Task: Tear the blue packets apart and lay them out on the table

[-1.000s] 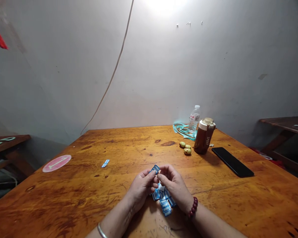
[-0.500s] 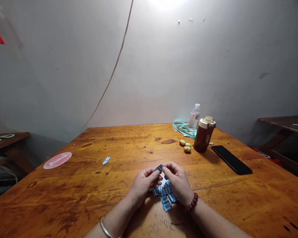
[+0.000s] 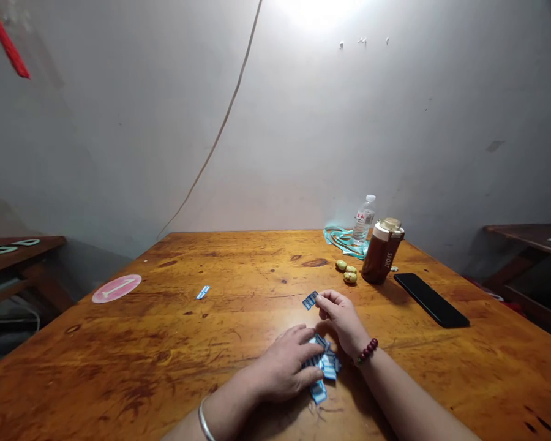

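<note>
Between the thumb and fingers of my right hand (image 3: pixel 342 315) is a small blue-and-white striped card (image 3: pixel 310 300), held up off the table. My left hand (image 3: pixel 287 364) lies spread with its palm down over a loose pile of similar striped cards (image 3: pixel 329 366), hiding part of them. Some cards in the pile overlap at different angles. A separate blue-and-white card (image 3: pixel 202 292) lies alone on the wooden table (image 3: pixel 239 263), left of my hands.
Three small yellowish fruits (image 3: pixel 347 269) lie beside a brown SPORT bottle (image 3: pixel 382 251). Behind are a clear water bottle (image 3: pixel 364 220) and a turquoise strap (image 3: pixel 337 237). A black phone (image 3: pixel 431 300) rests at right, a pink round sticker (image 3: pixel 116 288) at left.
Both hands were together on a dark striped card. My left hand has let go and dropped onto the pile, while my right hand has moved slightly right with the card.
</note>
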